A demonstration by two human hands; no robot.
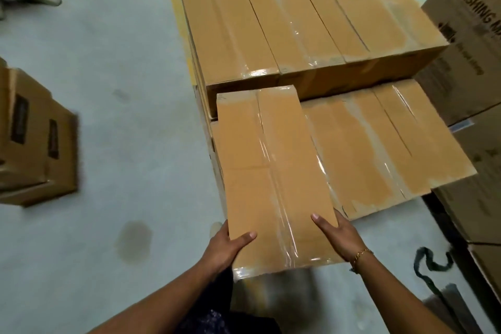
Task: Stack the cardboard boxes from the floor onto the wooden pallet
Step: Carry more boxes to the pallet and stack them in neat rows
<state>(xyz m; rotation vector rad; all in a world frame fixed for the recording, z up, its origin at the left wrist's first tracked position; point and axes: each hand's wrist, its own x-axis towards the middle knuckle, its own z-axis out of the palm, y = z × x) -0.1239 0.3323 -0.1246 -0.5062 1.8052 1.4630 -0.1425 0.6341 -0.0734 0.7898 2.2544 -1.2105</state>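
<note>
"What is that person holding?"

"A long cardboard box (276, 176). The left hand (227, 247) grips its near left corner, thumb on top. The right hand (336, 233) grips the near right edge. Its thumb is on top too, and its fingers curl round the side."

"Where is the box?"

"On the front row of boxes (379, 149), at the left end. Its far end is right by the taller back row (298, 24). Its near end sticks out over the floor (122, 62), toward the person."

"Is it lying flat?"

"I can't tell. The pallet is hidden under the pile."

"What else is around?"

"Two more brown boxes (35, 144) sit on the floor, well off to the left. A big printed box (471, 43) stands just beside the pile on the right. There's a gold bracelet (362, 253) on the right wrist."
</note>
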